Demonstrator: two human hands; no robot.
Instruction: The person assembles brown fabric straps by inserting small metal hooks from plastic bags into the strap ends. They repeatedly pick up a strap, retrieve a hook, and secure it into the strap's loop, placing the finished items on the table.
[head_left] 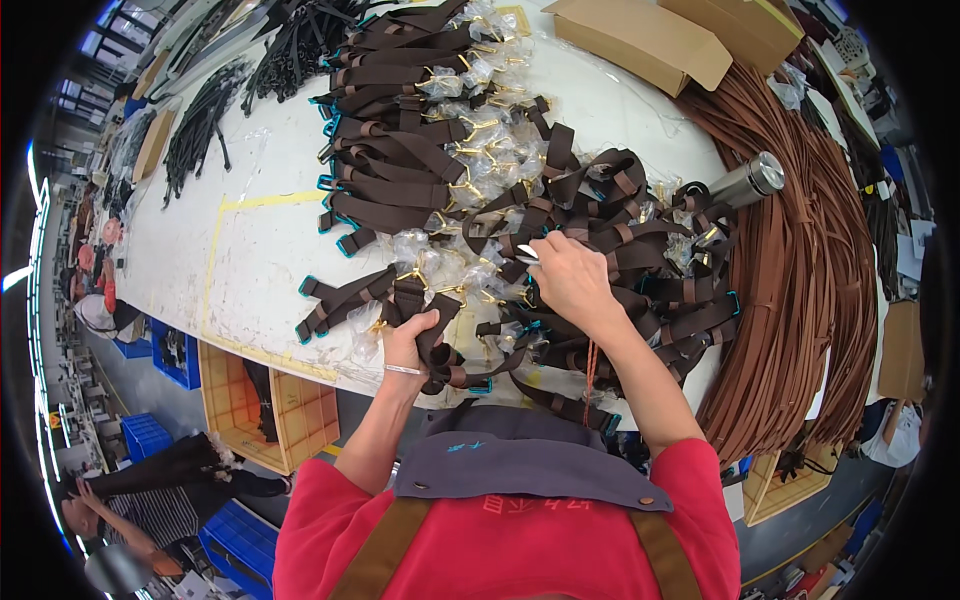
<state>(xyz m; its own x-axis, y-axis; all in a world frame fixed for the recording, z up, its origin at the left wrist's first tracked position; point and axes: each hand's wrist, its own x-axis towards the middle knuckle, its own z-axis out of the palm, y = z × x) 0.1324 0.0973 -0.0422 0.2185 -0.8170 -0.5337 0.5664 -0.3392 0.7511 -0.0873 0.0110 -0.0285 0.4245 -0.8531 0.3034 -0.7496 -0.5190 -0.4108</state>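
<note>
Nearest the camera, the left hand (412, 338) clenches a dark brown webbing strap (437, 345) at the white table's (255, 260) near edge. It looks flat, limp, with a bagged brass buckle. Loose ends could snag the strap heap (450, 150). Right hand (572, 280) pinches a small pale piece; steel flask (748, 180) beyond.

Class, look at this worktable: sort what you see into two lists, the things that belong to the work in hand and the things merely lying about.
In hand:
- left hand gripping a dark brown strap
- right hand on the heap of brown straps, small pale object at its fingers
- plastic-wrapped gold buckles

Lying about:
- steel flask
- cardboard boxes
- long tan strips
- black straps
</note>
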